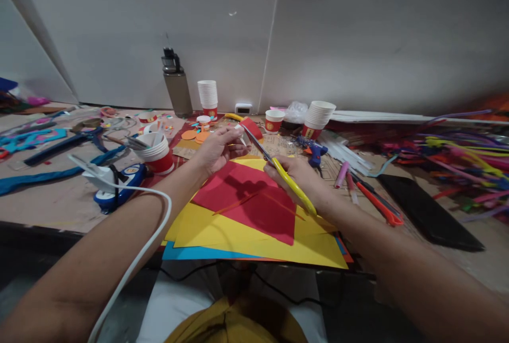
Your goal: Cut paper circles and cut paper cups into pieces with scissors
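Observation:
My left hand [220, 147] has its fingers closed on a small red and white piece of paper [252, 128]. Whether it comes from a paper cup I cannot tell. In my right hand [296, 173] is a pair of scissors [290, 179] with yellow handles, its blades reaching up to the left against the paper piece. Below both hands lies a red sheet of paper [254, 205], with thin orange strips on it. It rests on yellow sheets [214, 234], and a blue sheet [199, 252] sticks out underneath at the front edge.
Left of the sheets stand paper cups with tools [157, 155] and a blue power strip [119, 186] whose white cable crosses my left forearm. Stacked cups [318, 117], a blue glue gun [316, 153], an orange cutter [377, 202], a black phone [431, 210] and pipe cleaners [469, 157] are rightward.

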Demonstrator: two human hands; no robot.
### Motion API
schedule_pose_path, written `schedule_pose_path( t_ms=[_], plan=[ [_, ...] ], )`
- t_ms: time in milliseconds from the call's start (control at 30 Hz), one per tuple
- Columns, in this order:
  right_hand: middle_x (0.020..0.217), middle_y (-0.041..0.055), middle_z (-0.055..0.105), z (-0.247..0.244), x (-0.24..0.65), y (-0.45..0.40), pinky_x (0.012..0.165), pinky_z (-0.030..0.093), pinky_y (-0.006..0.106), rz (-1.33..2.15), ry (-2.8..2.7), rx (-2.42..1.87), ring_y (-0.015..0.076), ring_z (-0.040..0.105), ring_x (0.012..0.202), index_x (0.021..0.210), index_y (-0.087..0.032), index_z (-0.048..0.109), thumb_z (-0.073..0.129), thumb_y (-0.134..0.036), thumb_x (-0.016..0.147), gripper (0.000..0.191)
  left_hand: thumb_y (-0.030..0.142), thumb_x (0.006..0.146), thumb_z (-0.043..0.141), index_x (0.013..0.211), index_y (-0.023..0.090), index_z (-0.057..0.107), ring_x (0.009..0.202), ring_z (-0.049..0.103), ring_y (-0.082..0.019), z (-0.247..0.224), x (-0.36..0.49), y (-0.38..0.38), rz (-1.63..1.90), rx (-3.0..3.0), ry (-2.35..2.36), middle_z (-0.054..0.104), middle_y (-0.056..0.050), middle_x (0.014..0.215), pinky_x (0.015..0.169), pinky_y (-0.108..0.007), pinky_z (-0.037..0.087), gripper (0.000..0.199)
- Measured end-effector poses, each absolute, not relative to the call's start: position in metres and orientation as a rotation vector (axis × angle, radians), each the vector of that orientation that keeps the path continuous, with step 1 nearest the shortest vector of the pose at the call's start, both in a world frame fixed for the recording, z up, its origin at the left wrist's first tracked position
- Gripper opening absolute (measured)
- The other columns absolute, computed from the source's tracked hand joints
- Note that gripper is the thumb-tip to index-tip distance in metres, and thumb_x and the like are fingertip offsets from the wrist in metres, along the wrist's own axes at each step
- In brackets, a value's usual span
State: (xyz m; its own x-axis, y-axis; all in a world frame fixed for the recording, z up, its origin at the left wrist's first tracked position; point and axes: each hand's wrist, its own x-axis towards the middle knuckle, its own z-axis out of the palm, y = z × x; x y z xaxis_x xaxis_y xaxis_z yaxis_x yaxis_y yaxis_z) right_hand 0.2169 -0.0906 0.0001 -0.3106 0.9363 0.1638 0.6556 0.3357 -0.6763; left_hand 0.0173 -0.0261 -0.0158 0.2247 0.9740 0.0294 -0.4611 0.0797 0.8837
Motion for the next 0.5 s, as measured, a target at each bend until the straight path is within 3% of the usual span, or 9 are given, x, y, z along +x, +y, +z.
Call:
schedule_pose_path(
  t_ms=[500],
  plan=[
    [0.062,-0.0026,0.048,-0.0053,0.2163,-0.0928,0.054,0.03,0.024,0.664,-2.108,-1.407,0.0114,0.042,0.057,0.072,-0.02,0.048,0.05,-0.042,0.083,0.025,0.03,0.063,0.081,0.084,0.016,0.052,0.066,0.069,-0.015,-0.0102,0.0199,-0.0323,1.217,0.995,0.723,0.065,-0.001,0.072,0.067,-0.028,0.056,0.039]
  ],
)
